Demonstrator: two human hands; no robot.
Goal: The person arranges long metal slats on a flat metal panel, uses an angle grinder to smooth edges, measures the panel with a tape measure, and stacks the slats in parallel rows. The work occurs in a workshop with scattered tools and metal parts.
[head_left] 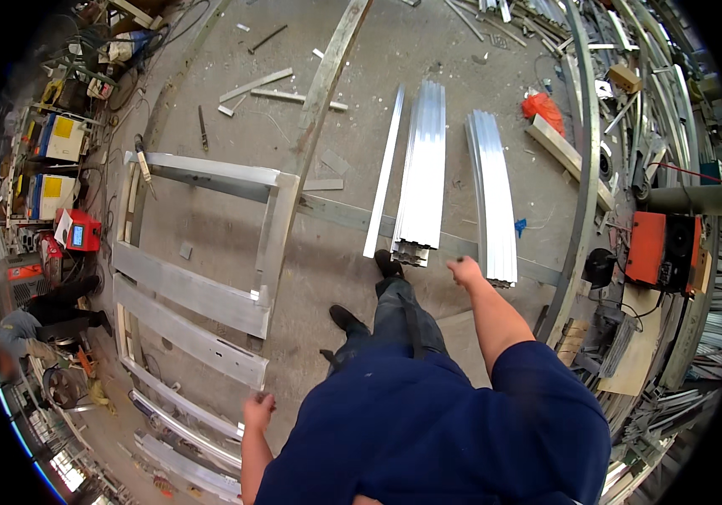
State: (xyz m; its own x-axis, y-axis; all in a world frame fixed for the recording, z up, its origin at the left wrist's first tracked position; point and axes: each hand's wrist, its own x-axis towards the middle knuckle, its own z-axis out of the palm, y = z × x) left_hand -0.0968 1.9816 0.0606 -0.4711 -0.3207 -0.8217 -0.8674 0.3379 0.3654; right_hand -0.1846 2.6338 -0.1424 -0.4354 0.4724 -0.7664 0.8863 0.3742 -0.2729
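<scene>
The palms of the left hand (258,411) and right hand (465,271) are hidden; the navy shirt (428,421) runs off the lower edge; a co-worker's head (5,362) at far left is blurred; the lit screen (78,233) on the red machine (92,237) and a blue scrap (520,225) are too small to make out

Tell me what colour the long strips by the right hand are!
The long strips are shiny silver, showing best in the head view.

A bare floor lane (457,181) runs far from the right hand (464,270), between the middle profile stack (422,160) and right profile stack (493,198); the metal frame (193,290) obstructs the left hand (258,411) leftward.
</scene>
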